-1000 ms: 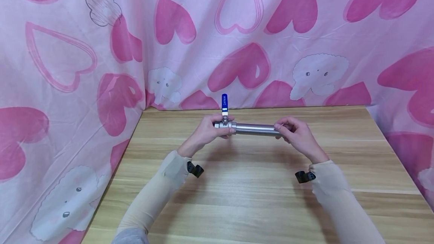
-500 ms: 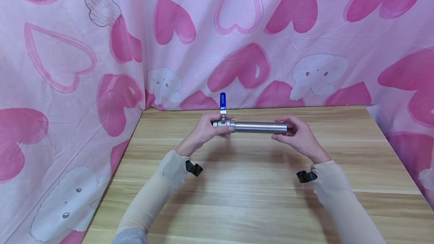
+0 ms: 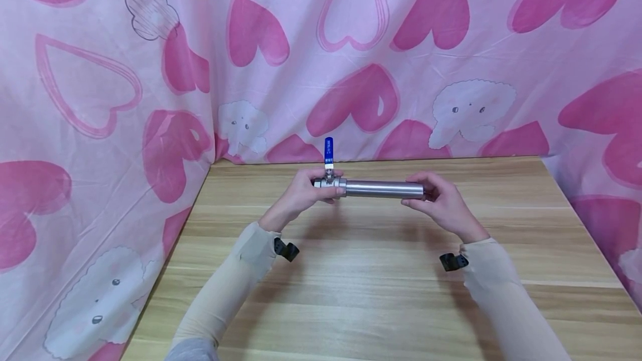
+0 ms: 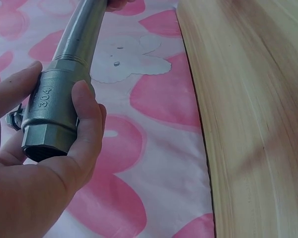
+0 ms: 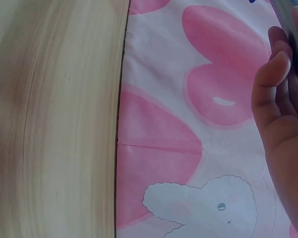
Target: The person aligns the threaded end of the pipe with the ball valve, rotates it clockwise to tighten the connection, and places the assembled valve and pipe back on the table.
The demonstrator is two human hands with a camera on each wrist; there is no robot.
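Note:
A steel ball valve [image 3: 328, 184] with an upright blue lever handle [image 3: 329, 150] is joined end to end with a smooth steel pipe [image 3: 383, 189], held level above the table. My left hand [image 3: 300, 193] grips the valve body, thumb in front and fingers behind. In the left wrist view, the valve [image 4: 50, 106] shows "304" and its dark open end faces the palm. Around the pipe's far right end curls my right hand [image 3: 441, 199], thumb below and fingers above and behind. Only part of the pipe [image 5: 292, 37] shows in the right wrist view; its finger contact is partly hidden.
The wooden table [image 3: 371, 288] extends under both forearms. A pink heart-patterned cloth [image 3: 281, 82] hangs along its back and sides. Each wrist carries a small black camera, the left camera [image 3: 286, 249] and the right camera [image 3: 453, 262].
My right thumb has shifted from the pipe's front to below it, and the fingers have spread, uncovering the pipe's right end. The valve and pipe have moved slightly left. My left hand keeps its grip.

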